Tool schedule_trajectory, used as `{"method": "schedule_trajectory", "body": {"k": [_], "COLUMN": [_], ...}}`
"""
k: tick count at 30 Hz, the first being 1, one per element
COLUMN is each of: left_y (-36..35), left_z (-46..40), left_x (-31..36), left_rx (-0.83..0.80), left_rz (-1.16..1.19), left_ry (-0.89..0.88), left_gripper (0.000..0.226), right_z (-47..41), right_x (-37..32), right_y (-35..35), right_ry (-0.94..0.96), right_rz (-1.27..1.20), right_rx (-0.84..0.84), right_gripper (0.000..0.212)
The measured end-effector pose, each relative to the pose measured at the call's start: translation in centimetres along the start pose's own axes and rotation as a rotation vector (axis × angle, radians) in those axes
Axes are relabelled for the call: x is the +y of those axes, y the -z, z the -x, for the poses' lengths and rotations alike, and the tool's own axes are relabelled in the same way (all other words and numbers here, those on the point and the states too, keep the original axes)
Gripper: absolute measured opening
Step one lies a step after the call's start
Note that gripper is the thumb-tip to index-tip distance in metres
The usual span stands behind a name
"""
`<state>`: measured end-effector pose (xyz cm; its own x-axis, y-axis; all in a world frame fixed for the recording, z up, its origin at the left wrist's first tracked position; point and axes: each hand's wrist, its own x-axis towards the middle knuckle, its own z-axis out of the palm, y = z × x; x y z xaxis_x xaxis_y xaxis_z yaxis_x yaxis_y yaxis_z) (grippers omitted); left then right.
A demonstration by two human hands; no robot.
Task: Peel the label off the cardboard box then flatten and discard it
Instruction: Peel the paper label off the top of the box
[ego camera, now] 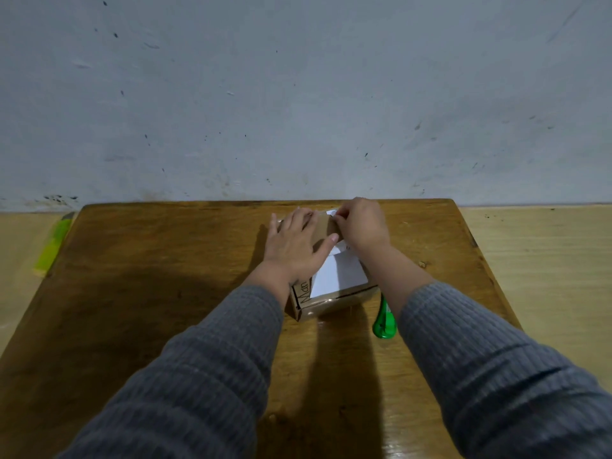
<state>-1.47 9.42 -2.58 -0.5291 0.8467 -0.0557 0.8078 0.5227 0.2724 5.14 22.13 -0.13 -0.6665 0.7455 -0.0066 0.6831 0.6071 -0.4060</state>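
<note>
Near the surface's far edge, the cardboard box (pixel 326 293) is pressed flat-fingered by the left hand (pixel 294 250); the label (pixel 337 273) corner is pinched by the right hand (pixel 362 225) and is best peeled low and slowly.

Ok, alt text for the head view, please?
Left hand presses flat on a cardboard box on a wooden table while the right hand pinches the white label at its far edge. A green tool lies beside the box.
</note>
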Motion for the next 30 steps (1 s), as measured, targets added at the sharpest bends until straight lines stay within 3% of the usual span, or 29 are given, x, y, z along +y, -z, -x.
{"method": "schedule_trajectory", "body": {"k": [6,12,18,23,30], "left_y": [-0.3,-0.3,-0.5,-0.4,-0.3], "left_z": [1.5,3.7,4.6,4.8,5.0], "left_x": [-0.2,-0.3,-0.2,-0.1,0.0], "left_rx": [-0.043,-0.045,-0.044,-0.055,-0.068], "left_rz": [-0.029,-0.046,-0.039,-0.042,-0.025], "left_ry": [-0.008,-0.021,-0.003,0.0,0.004], "left_gripper": [0.08,0.081,0.082,0.08,0.08], "right_z": [1.2,2.6,3.7,3.8,4.0], "right_x": [-0.5,0.0,0.2,0.6,0.1], "right_y": [0.7,0.3,0.3,0.5,0.4], "right_ry": [0.041,-0.039,-0.039,-0.1,0.072], "right_rz": [0.054,-0.132,-0.139,-0.336,-0.054], "right_rx": [-0.025,0.029,0.071,0.103,0.107], "right_gripper": [0.023,0.019,0.019,0.015,0.019]}}
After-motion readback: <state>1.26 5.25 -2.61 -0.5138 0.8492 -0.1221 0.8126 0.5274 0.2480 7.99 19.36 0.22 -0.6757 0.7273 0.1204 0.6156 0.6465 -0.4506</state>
